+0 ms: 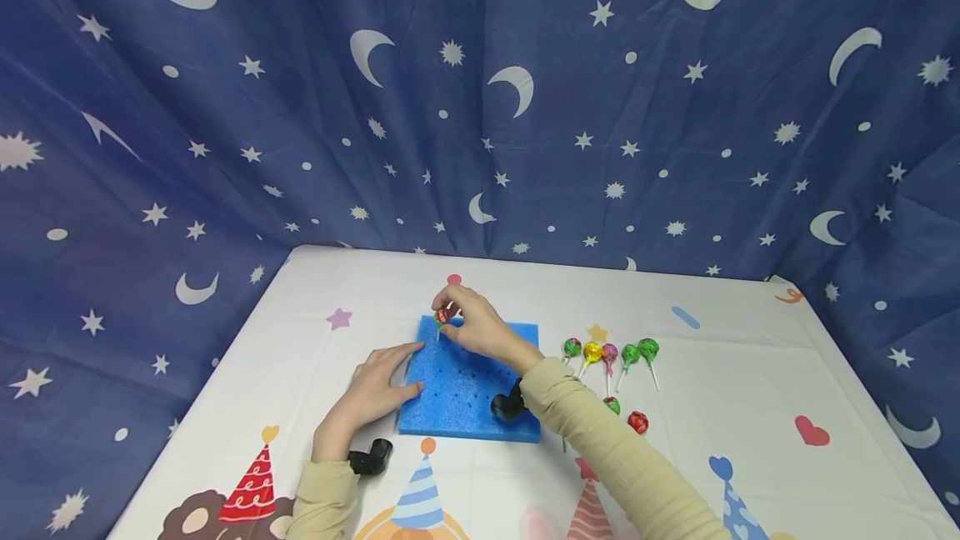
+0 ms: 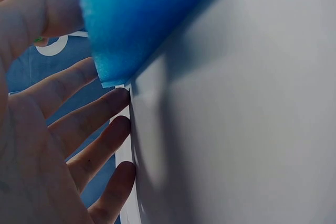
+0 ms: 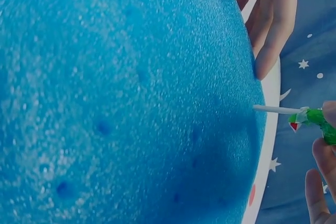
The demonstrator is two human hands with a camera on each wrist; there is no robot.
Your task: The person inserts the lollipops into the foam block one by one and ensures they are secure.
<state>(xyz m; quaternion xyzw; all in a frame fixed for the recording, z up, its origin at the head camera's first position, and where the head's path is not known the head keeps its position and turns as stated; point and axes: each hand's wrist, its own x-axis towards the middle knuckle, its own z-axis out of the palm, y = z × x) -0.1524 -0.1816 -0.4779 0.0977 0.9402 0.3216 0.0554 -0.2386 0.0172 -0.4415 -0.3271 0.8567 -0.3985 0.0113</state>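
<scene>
The right hand (image 1: 480,327) pinches a round, red-and-green wrapped lollipop (image 1: 441,317), stick downward, at the far left corner of a flat, rectangular, pitted blue foam block (image 1: 450,419). The left hand (image 1: 375,383) touches the block's left edge. To the right, more brightly wrapped round lollipops (image 1: 648,348) lie on a white printed tablecloth (image 1: 742,357) before a navy star-and-moon curtain (image 1: 540,157).

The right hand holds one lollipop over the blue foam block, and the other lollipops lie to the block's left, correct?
Not quite: the head view shows the other lollipops lying to the right of the blue foam block. The right hand does hold one lollipop over it.
</scene>
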